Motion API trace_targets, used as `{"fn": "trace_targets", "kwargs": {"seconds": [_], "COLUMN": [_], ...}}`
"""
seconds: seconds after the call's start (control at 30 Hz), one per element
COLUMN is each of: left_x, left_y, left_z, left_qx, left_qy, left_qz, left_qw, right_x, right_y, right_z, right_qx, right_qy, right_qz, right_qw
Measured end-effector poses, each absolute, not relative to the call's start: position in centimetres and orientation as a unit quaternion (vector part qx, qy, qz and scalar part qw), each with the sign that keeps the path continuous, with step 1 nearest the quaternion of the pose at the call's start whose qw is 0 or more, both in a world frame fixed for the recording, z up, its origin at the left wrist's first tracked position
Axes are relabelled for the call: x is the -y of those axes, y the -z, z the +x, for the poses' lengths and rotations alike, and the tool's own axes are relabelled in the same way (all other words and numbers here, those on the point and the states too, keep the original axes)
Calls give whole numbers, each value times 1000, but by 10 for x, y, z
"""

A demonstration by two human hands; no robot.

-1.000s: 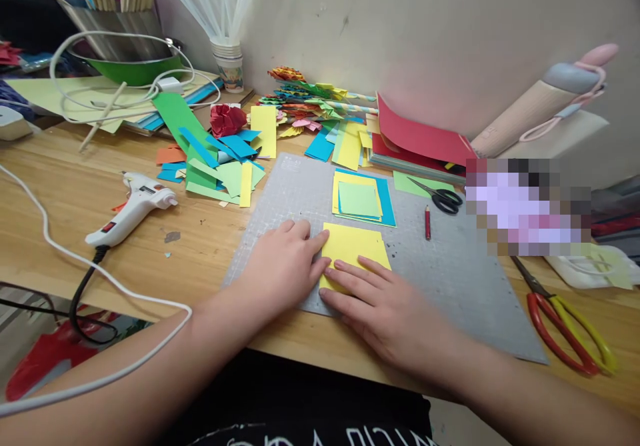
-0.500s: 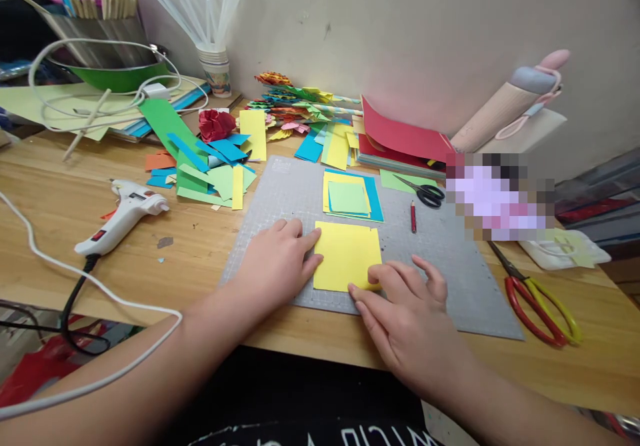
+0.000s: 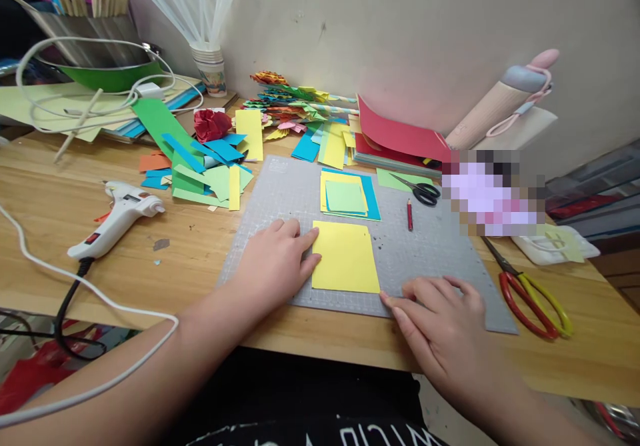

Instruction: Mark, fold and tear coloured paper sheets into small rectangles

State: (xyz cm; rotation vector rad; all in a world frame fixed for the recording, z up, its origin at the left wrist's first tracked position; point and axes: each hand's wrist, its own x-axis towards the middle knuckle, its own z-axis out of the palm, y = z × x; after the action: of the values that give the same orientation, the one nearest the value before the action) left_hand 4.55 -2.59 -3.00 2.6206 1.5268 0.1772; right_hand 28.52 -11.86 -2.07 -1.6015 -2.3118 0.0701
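A folded yellow paper square (image 3: 345, 257) lies flat on the grey cutting mat (image 3: 440, 246). My left hand (image 3: 277, 263) rests on the mat with its fingers stretched out, the fingertips pressing the paper's left edge. My right hand (image 3: 443, 329) lies flat and open on the mat's front edge, just right of the paper and off it. Behind the yellow square sits a small stack of yellow, blue and light green paper squares (image 3: 349, 195).
A red pencil (image 3: 410, 215) and black scissors (image 3: 423, 191) lie on the mat's far right. Red-and-yellow scissors (image 3: 533, 293) lie right of the mat, a white glue gun (image 3: 117, 213) with its cord to the left. Paper scraps (image 3: 205, 159) and coloured sheets (image 3: 400, 139) crowd the back.
My right hand has slid off the yellow paper to the right and now lies on the mat beside it. The left hand has stayed at the paper's left edge.
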Motion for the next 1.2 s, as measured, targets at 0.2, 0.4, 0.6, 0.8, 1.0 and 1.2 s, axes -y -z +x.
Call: {"fn": "trace_targets", "kwargs": {"seconds": [0.2,0.4,0.6,0.8,1.0,1.2], "left_x": [26,27,28,27,27,27], "left_y": [29,29,27,28,28,27], "left_z": [46,46,47,47,47,47], "left_qx": [-502,-503,-508,-506,-506,-505], "left_qy": [-58,-55,-50,-52,-53,-51], "left_qz": [862,861,859,860,860,860], "left_qw": [48,45,46,44,46,52], "right_x": [95,67,57,61,70,81], "right_y": [15,16,24,28,26,25], "right_z": [277,265,260,265,286,313], "right_qx": [903,970,975,969,962,949], "right_qy": [-46,-41,-50,-68,-80,-89], "right_qz": [-383,-216,-199,-215,-240,-288], "right_qw": [189,106,91,105,106,92]}}
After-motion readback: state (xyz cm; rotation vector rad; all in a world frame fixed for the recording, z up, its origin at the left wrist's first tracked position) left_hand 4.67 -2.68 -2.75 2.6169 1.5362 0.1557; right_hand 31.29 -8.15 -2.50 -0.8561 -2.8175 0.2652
